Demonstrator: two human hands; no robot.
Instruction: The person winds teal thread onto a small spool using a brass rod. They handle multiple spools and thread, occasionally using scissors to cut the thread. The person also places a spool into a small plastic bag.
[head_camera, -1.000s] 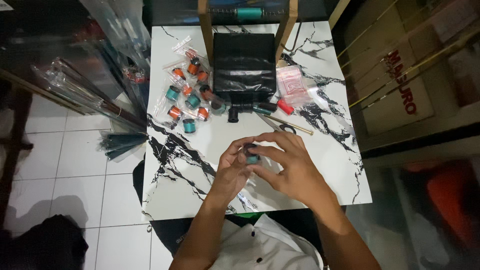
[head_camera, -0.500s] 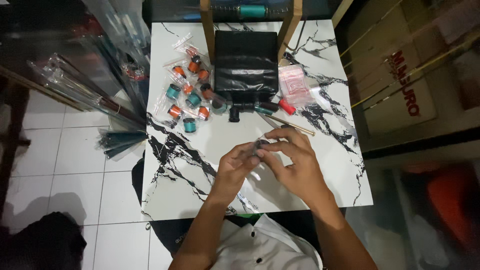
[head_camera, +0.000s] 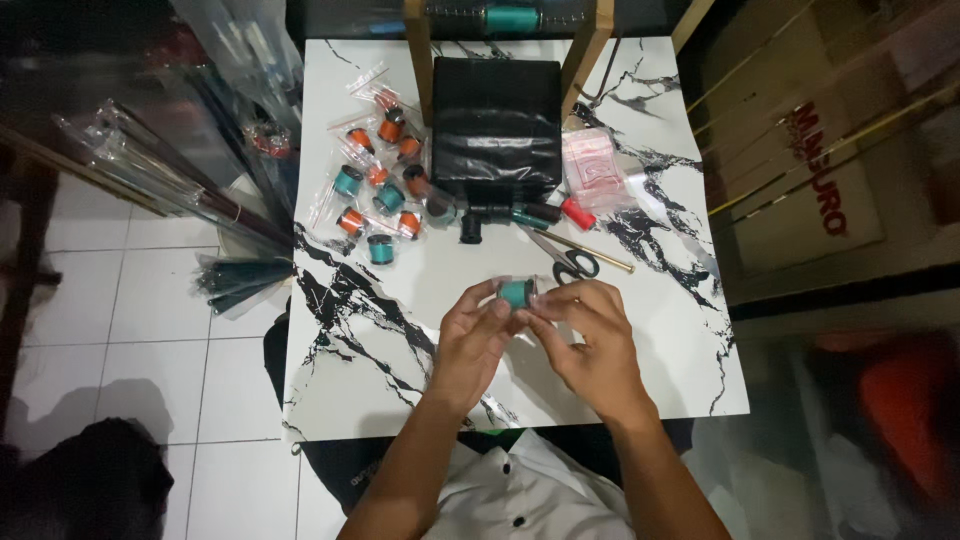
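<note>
Teal thread spool (head_camera: 516, 293) pinched between left hand (head_camera: 473, 340) and right hand (head_camera: 590, 338), both closed on it, above the middle of the marble surface (head_camera: 660, 330). Its axis seems to run roughly 9 to 3 o'clock. Scissors (head_camera: 570, 262) lie at 1 o'clock. Best practice, presumably: steady fingertip grip, spool kept level.

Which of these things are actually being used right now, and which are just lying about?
In use:
left hand
right hand
teal thread spool, pinched between both hands

Lying about:
scissors
bagged teal and orange spools
black plastic bag
red spool
marble-patterned table
</note>
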